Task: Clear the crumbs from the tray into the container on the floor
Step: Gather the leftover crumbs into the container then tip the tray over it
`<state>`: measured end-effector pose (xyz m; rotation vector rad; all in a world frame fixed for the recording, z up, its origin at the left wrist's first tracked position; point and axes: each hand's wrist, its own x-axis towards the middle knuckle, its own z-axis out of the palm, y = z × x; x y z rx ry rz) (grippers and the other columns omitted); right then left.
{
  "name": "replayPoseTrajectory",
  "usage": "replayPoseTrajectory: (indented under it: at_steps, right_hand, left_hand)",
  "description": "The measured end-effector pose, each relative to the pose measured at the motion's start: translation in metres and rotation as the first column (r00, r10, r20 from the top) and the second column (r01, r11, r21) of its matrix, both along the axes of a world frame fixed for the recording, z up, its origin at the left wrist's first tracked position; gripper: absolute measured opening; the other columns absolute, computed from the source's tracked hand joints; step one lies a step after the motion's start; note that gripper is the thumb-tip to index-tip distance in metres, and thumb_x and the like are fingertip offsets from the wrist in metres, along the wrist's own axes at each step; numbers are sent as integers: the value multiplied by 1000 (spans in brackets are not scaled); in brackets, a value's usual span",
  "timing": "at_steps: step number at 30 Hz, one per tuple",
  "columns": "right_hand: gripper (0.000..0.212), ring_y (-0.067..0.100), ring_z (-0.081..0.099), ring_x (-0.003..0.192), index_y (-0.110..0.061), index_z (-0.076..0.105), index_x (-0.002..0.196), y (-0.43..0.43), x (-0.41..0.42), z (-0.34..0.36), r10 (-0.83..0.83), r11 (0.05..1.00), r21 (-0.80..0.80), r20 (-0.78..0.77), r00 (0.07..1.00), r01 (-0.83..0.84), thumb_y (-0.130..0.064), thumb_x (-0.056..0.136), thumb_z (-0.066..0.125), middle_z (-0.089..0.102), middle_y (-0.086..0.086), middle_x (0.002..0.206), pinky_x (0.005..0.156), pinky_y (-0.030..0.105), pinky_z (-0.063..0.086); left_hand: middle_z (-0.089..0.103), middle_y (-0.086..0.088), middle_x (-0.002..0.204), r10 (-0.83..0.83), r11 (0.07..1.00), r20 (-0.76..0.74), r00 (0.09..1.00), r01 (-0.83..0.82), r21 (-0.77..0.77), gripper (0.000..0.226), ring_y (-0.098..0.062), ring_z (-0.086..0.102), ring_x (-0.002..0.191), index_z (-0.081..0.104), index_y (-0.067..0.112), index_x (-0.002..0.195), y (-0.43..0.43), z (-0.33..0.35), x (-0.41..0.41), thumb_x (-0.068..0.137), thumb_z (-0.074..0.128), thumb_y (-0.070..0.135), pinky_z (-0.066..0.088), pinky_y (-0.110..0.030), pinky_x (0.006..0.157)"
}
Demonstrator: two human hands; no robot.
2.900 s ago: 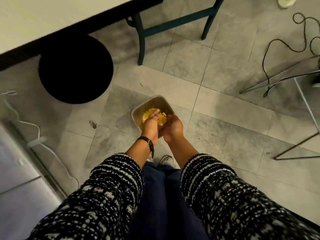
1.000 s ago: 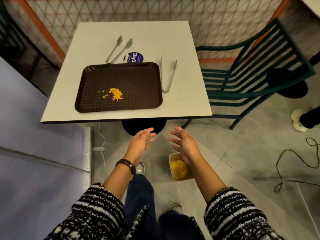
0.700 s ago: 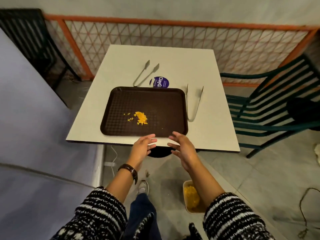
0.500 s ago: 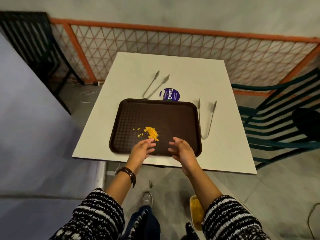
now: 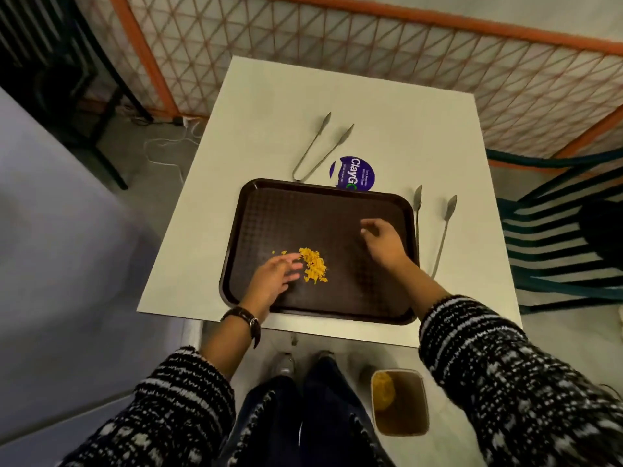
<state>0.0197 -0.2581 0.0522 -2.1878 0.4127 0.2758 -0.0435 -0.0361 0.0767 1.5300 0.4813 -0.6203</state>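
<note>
Hands moved over tray (image 5: 320,214), left hand (image 5: 273,276) splayed at crumbs (image 5: 314,264), right hand (image 5: 384,246) slack, empty, by right rim

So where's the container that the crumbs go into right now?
The container sits on the floor low in the head view, just right of the person's shoes, nearer than the table's front edge, with yellow crumbs in it.

Yellow crumbs (image 5: 313,266) are lying heaped left of centre on the dark-brown tray (image 5: 337,210); the square container (image 5: 406,409) is standing below its near-right corner, holding more.
</note>
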Motion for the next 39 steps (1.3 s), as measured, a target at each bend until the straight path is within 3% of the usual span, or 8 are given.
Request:
replayPoseTrajectory:
  at_steps: [7, 13, 18, 23, 27, 32, 37, 39]
  right_hand:
    - [49, 34, 34, 135, -7, 44, 136, -34, 95, -32, 343, 849, -395, -90, 935, -349, -12, 87, 50, 36, 18, 147, 115, 45, 25]
    - [59, 34, 29, 137, -11, 29, 142, -35, 114, -48, 311, 659, -592, -346, 885, -464, -11, 85, 46, 35, 15, 146, 112, 62, 2]
    - [43, 43, 42, 121, -7, 43, 131, -30, 87, -46, 318, 503, -738, -327, 890, -450, -10, 89, 42, 47, 24, 129, 107, 54, 27]
    - [32, 42, 50, 109, -6, 49, 119, -29, 32, -52, 296, 634, -663, -269, 916, -399, -10, 90, 38, 53, 24, 120, 95, 47, 36]
    - [25, 40, 54, 102, -8, 52, 112, -25, -23, -55, 242, 739, -603, -177, 954, -299, -16, 93, 38, 59, 21, 112, 88, 43, 37]
    - [22, 40, 58, 96, -12, 50, 112, -20, -92, -50, 66, 925, -368, -91, 994, -96, -20, 95, 40, 64, 21, 107, 77, 37, 42]
    - [21, 38, 59, 100, -16, 50, 114, -24, -159, -47, -77, 964, -261, -66, 995, 57, -21, 96, 40, 67, 15, 107, 98, 48, 41]
    - [21, 37, 59, 98, -15, 50, 114, -29, -188, -48, -148, 964, -231, -38, 988, 135, -20, 96, 41, 66, 15, 105, 93, 40, 43]
  left_hand:
    - [64, -3, 115, 106, 994, -54, 993, -106, 13, 28, -14, 59, 98, 59, 21, 113, 13, -6, -3, 95, 39, 21, 40, -24, 82]
    - [65, 3, 103, 149, 989, -20, 989, -149, 21, 27, -5, 59, 88, 58, 20, 114, 22, -13, -8, 95, 38, 21, 40, -21, 85]
    - [64, 1, 96, 201, 979, -47, 978, -201, 23, 30, -6, 58, 81, 57, 13, 119, 30, -18, -19, 96, 38, 19, 40, -20, 77]
    - [65, 6, 96, 245, 968, -39, 969, -242, 62, 27, -8, 60, 87, 60, 22, 112, 58, -26, -28, 96, 38, 22, 41, -29, 87]
    - [64, 9, 95, 239, 969, -39, 970, -235, 83, 30, -6, 59, 87, 58, 20, 117, 82, -33, -36, 95, 37, 20, 40, -26, 82]
    - [64, 9, 100, 236, 970, -18, 972, -234, 69, 28, -6, 60, 91, 56, 25, 114, 93, -42, -45, 95, 37, 22, 41, -26, 90]
    - [64, 5, 104, 209, 976, 29, 977, -210, 62, 29, -10, 60, 95, 57, 23, 116, 74, -38, -63, 93, 39, 20, 40, -30, 95]
    - [63, 2, 106, 195, 978, 66, 978, -200, 64, 30, -9, 60, 91, 58, 19, 117, 60, -32, -70, 93, 39, 17, 40, -29, 94]
